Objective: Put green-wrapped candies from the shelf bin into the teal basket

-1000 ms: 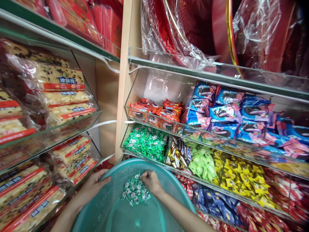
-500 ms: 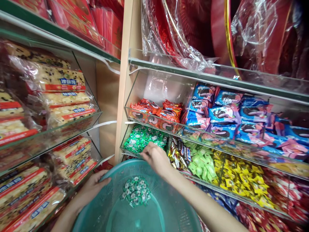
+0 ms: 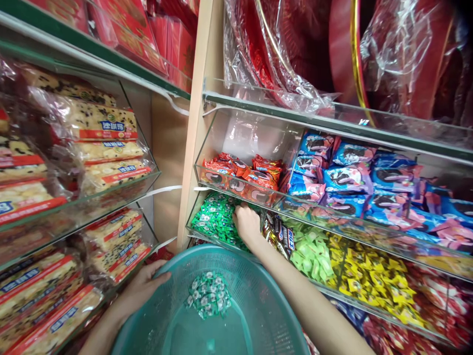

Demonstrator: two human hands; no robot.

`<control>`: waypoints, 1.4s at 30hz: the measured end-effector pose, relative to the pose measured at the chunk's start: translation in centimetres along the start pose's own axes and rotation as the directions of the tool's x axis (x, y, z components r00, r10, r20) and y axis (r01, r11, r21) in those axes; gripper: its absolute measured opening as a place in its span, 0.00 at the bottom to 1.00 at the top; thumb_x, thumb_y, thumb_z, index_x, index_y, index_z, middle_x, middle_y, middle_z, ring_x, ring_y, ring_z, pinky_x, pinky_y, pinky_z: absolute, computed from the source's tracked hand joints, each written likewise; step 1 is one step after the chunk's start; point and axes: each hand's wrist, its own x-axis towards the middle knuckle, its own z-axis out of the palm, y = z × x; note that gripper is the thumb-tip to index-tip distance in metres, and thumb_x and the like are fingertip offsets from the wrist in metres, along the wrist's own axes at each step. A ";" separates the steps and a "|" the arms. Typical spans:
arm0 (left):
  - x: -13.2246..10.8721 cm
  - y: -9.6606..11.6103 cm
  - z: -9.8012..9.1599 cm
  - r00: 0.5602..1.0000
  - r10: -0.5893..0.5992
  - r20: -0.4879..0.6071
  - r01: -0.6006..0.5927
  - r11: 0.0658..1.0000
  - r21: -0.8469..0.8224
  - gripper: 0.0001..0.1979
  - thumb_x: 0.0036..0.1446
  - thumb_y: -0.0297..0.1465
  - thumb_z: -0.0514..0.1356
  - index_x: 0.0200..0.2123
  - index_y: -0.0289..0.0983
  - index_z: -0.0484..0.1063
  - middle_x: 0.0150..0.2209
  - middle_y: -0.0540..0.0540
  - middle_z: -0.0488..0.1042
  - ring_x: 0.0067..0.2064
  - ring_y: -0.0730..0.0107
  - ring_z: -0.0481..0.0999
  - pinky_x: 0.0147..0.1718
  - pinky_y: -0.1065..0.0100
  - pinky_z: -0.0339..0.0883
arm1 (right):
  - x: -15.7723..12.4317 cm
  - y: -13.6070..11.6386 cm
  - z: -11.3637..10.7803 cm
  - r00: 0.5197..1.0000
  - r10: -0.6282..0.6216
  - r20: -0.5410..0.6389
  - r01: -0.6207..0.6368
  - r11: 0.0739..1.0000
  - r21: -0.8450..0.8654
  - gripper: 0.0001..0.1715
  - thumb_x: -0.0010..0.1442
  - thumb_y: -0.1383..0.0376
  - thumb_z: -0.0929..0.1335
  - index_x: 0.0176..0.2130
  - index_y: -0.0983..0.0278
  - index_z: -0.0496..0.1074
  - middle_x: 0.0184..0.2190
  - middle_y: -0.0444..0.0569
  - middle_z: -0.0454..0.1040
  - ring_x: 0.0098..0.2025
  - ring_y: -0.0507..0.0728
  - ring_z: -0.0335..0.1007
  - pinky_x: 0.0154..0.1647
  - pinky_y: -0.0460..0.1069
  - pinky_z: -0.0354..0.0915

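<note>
My left hand [image 3: 148,281] grips the left rim of a teal plastic basket [image 3: 275,301], thumb over the edge. Inside the basket lies a small heap of green-wrapped candies [image 3: 209,296]. Beyond its far rim, my right hand [image 3: 248,224] reaches into a clear shelf bin at the right side of more green-wrapped candies [image 3: 214,217]. The fingers of that hand are curled, and the fingertips are hidden, so what they hold cannot be made out.
Bins of dark-wrapped bars [image 3: 283,234], light green packets [image 3: 312,251] and yellow-wrapped candies [image 3: 380,276] continue rightward. Above hangs a glass-fronted shelf with red [image 3: 244,170] and blue packs [image 3: 347,180]. Packaged cakes [image 3: 107,121] fill the left shelves; a wooden upright [image 3: 192,123] divides them.
My right hand has moved from above the basket's far rim forward and slightly right into the green candy bin. My left hand and the basket stay nearly where they were.
</note>
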 end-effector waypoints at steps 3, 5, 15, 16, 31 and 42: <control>0.1 0.1 0.0 1.000 0.017 -0.016 -0.016 0.999 0.040 0.26 0.46 0.46 0.66 0.43 0.33 0.69 0.39 0.43 0.76 0.40 0.56 0.74 0.38 0.65 0.68 | 0.0 0.0 0.0 1.000 0.017 0.022 -0.017 1.000 -0.015 0.12 0.63 0.67 0.59 0.37 0.65 0.70 0.40 0.55 0.73 0.36 0.56 0.73 0.30 0.47 0.61; 0.1 0.3 0.1 1.000 0.030 -0.008 -0.030 0.998 0.048 0.26 0.46 0.46 0.65 0.42 0.32 0.69 0.39 0.43 0.76 0.41 0.56 0.73 0.39 0.65 0.68 | 0.0 0.0 0.1 1.000 0.020 0.023 -0.019 0.999 -0.027 0.12 0.63 0.68 0.58 0.37 0.65 0.70 0.40 0.55 0.73 0.37 0.56 0.73 0.31 0.47 0.61; -0.1 0.4 0.3 1.000 0.011 0.027 -0.011 1.000 0.007 0.24 0.48 0.44 0.65 0.41 0.33 0.67 0.39 0.43 0.76 0.39 0.57 0.74 0.38 0.63 0.68 | 0.1 0.3 0.0 0.998 -0.015 -0.061 0.012 0.998 -0.054 0.13 0.62 0.71 0.57 0.38 0.66 0.69 0.38 0.55 0.72 0.35 0.57 0.72 0.30 0.48 0.62; -0.1 0.4 0.3 1.000 0.014 0.022 -0.014 1.000 0.008 0.24 0.48 0.44 0.65 0.42 0.33 0.67 0.40 0.43 0.76 0.39 0.57 0.74 0.38 0.64 0.68 | -0.2 0.2 -0.3 0.994 -0.036 -0.103 0.029 0.998 -0.061 0.13 0.62 0.71 0.57 0.38 0.66 0.69 0.37 0.55 0.72 0.35 0.57 0.71 0.30 0.48 0.61; -0.1 0.4 0.2 1.000 0.023 0.015 -0.023 1.000 0.018 0.23 0.48 0.43 0.65 0.42 0.33 0.68 0.38 0.44 0.75 0.37 0.58 0.74 0.37 0.63 0.68 | -11.0 -2.1 5.3 0.894 -0.441 -0.085 0.432 0.795 0.426 0.04 0.61 0.68 0.62 0.33 0.63 0.66 0.34 0.45 0.68 0.33 0.51 0.67 0.30 0.44 0.57; -0.2 0.5 0.4 1.000 0.014 0.016 -0.014 1.000 -0.006 0.25 0.46 0.45 0.66 0.41 0.32 0.68 0.37 0.44 0.76 0.36 0.59 0.73 0.35 0.64 0.68 | -11.1 -2.2 10.9 0.863 -0.497 0.087 0.493 0.867 0.067 0.08 0.61 0.73 0.61 0.33 0.65 0.68 0.34 0.50 0.70 0.37 0.57 0.69 0.33 0.49 0.63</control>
